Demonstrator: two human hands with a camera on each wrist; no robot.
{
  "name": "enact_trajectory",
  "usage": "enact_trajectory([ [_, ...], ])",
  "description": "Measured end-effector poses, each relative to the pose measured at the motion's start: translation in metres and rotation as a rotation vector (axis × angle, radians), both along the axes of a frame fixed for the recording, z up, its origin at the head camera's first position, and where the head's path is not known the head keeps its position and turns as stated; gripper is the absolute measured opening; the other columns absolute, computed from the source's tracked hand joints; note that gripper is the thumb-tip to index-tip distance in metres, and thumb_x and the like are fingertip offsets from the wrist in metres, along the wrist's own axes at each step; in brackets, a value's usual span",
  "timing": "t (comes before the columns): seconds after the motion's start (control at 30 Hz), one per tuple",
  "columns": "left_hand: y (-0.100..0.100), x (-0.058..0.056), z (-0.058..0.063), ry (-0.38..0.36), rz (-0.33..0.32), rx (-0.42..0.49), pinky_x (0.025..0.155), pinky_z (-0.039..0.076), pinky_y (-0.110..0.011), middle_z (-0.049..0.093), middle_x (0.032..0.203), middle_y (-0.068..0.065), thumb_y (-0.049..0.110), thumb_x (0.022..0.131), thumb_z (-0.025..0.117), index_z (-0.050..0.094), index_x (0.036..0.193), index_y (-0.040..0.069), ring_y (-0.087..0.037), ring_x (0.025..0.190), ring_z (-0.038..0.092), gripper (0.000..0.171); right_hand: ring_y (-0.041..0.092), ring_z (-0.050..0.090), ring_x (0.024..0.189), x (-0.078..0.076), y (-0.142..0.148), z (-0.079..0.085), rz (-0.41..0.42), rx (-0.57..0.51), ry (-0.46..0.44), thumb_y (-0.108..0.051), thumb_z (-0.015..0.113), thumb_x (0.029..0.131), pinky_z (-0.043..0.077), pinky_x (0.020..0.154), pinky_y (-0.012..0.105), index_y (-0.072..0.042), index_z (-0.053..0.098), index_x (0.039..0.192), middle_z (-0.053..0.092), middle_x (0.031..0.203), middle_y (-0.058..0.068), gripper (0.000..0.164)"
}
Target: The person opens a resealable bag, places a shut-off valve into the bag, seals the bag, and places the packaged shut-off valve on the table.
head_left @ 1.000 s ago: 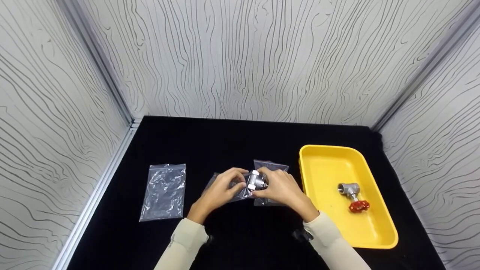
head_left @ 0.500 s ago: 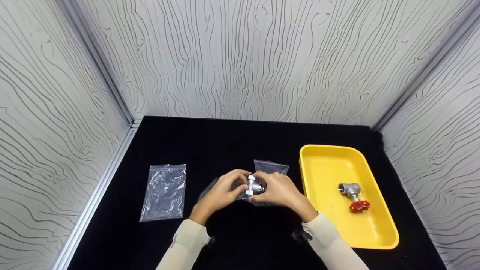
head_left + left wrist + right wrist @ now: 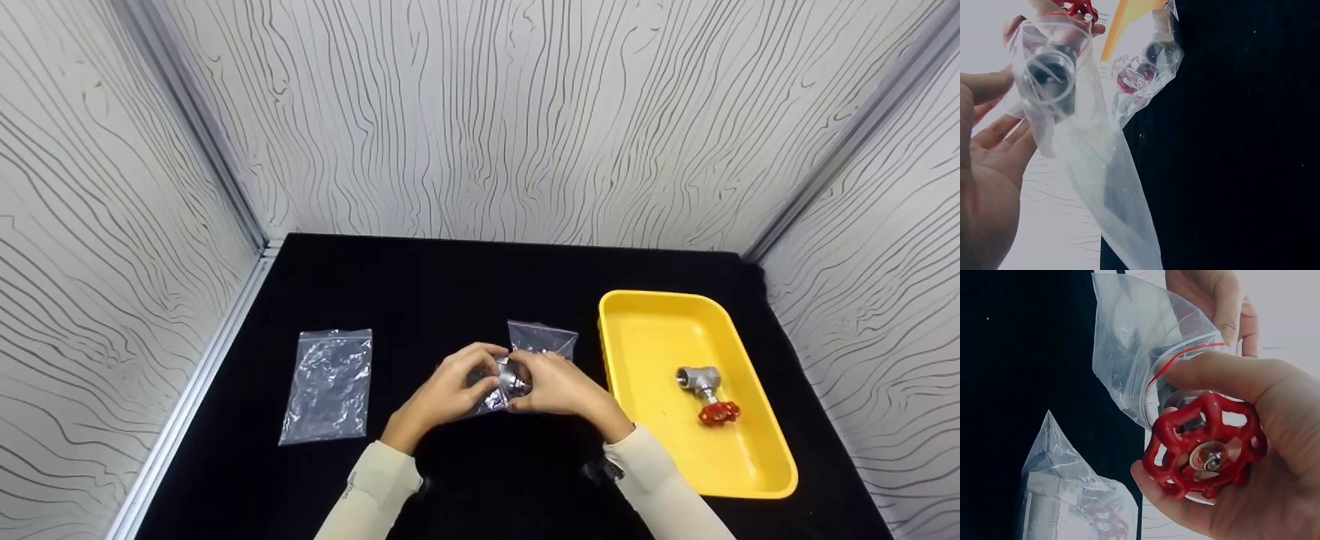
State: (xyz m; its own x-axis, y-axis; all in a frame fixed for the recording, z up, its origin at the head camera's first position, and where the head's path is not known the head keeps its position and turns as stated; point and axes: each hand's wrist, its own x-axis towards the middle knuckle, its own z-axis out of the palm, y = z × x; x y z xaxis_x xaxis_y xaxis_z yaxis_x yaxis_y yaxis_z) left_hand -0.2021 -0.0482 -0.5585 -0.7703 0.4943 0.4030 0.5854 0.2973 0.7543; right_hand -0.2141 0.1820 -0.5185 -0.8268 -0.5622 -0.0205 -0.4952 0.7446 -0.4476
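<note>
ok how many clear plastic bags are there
3: flat clear plastic bag at left; open bag between left hand and right hand; filled bag, partly hidden beyond the right hand.

Left grip (image 3: 450, 384) curved | right grip (image 3: 560, 385) curled | 2 forearms (image 3: 369, 484) angled inward

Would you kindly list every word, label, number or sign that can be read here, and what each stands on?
No text can be read in any view.
Left sleeve: a small dark mark, perhaps lettering, too blurred to read.
Red handwheel, held plastic bag and yellow tray: no lettering that I can make out.
</note>
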Motion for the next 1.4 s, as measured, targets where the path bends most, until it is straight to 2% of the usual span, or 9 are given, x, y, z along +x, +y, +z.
enact_trajectory([
  [0.2, 0.000, 0.001, -0.002, -0.009, -0.008, 0.002, 0.113, 0.054, -0.042, 0.069, 0.139, -0.010, 0.010, 0.099, 0.074, 0.065, 0.098, 0.011, -0.026, 0.132, 0.065, 0.009, 0.007, 0.054, 0.072, -0.001, 0.002, -0.002, 0.048, -0.029, -0.021, -0.025, 0.088, 0.075, 0.048, 0.066, 0.028, -0.009, 0.068, 0.127, 0.062, 0.081, -0.011, 0.058],
  [0.43, 0.002, 0.001, -0.002, 0.030, -0.039, 0.021, 0.103, 0.059, -0.040, 0.068, 0.139, -0.014, 0.006, 0.100, 0.073, 0.065, 0.099, 0.008, -0.032, 0.123, 0.069, 0.008, 0.006, 0.053, 0.068, -0.003, 0.001, -0.004, 0.027, -0.053, -0.009, -0.027, 0.086, 0.073, 0.047, 0.062, 0.026, -0.008, 0.071, 0.122, 0.064, 0.080, -0.008, 0.054],
  [0.57, 0.003, 0.002, -0.003, 0.039, -0.047, 0.017, 0.098, 0.061, -0.041, 0.067, 0.139, -0.015, 0.007, 0.101, 0.072, 0.065, 0.099, 0.006, -0.029, 0.115, 0.071, 0.007, 0.008, 0.055, 0.070, -0.004, 0.001, -0.005, 0.006, -0.048, -0.019, -0.032, 0.087, 0.073, 0.049, 0.063, 0.028, -0.007, 0.071, 0.123, 0.066, 0.083, -0.007, 0.058],
  [0.73, 0.003, 0.002, -0.005, 0.045, -0.042, 0.008, 0.097, 0.062, -0.037, 0.067, 0.139, -0.013, 0.010, 0.101, 0.072, 0.066, 0.099, 0.008, -0.025, 0.114, 0.071, 0.008, 0.009, 0.056, 0.070, -0.005, 0.000, -0.006, -0.007, -0.056, -0.046, -0.034, 0.087, 0.075, 0.051, 0.063, 0.028, -0.008, 0.071, 0.119, 0.067, 0.083, -0.006, 0.054],
  [0.9, 0.004, 0.003, -0.006, 0.041, -0.055, 0.017, 0.102, 0.060, -0.035, 0.067, 0.139, -0.013, 0.013, 0.100, 0.073, 0.066, 0.099, 0.008, -0.027, 0.123, 0.069, 0.009, 0.009, 0.059, 0.071, -0.005, -0.001, -0.009, -0.013, -0.077, -0.042, -0.032, 0.087, 0.074, 0.053, 0.064, 0.027, -0.009, 0.069, 0.113, 0.069, 0.086, -0.004, 0.049],
  [1.07, 0.003, 0.003, -0.007, 0.045, -0.050, 0.010, 0.105, 0.059, -0.037, 0.067, 0.139, -0.013, 0.014, 0.099, 0.073, 0.066, 0.098, 0.009, -0.028, 0.128, 0.067, 0.010, 0.011, 0.059, 0.075, -0.005, -0.003, -0.010, -0.019, -0.066, -0.034, -0.035, 0.087, 0.074, 0.053, 0.066, 0.029, -0.009, 0.068, 0.115, 0.070, 0.089, -0.003, 0.052],
  [1.27, 0.002, 0.004, -0.009, 0.038, -0.056, 0.025, 0.098, 0.062, -0.036, 0.066, 0.140, -0.017, 0.012, 0.098, 0.075, 0.067, 0.098, 0.007, -0.028, 0.118, 0.072, 0.009, 0.011, 0.061, 0.078, -0.005, -0.004, -0.012, 0.001, -0.089, 0.002, -0.033, 0.088, 0.072, 0.054, 0.069, 0.028, -0.009, 0.069, 0.115, 0.070, 0.091, -0.003, 0.052],
  [1.4, 0.001, 0.006, -0.012, 0.051, -0.049, 0.019, 0.098, 0.062, -0.038, 0.066, 0.139, -0.018, 0.012, 0.097, 0.076, 0.069, 0.097, 0.007, -0.029, 0.119, 0.072, 0.009, 0.013, 0.064, 0.083, -0.005, -0.004, -0.016, 0.022, -0.124, -0.001, -0.029, 0.089, 0.072, 0.056, 0.074, 0.029, -0.007, 0.070, 0.117, 0.072, 0.097, -0.001, 0.053],
])
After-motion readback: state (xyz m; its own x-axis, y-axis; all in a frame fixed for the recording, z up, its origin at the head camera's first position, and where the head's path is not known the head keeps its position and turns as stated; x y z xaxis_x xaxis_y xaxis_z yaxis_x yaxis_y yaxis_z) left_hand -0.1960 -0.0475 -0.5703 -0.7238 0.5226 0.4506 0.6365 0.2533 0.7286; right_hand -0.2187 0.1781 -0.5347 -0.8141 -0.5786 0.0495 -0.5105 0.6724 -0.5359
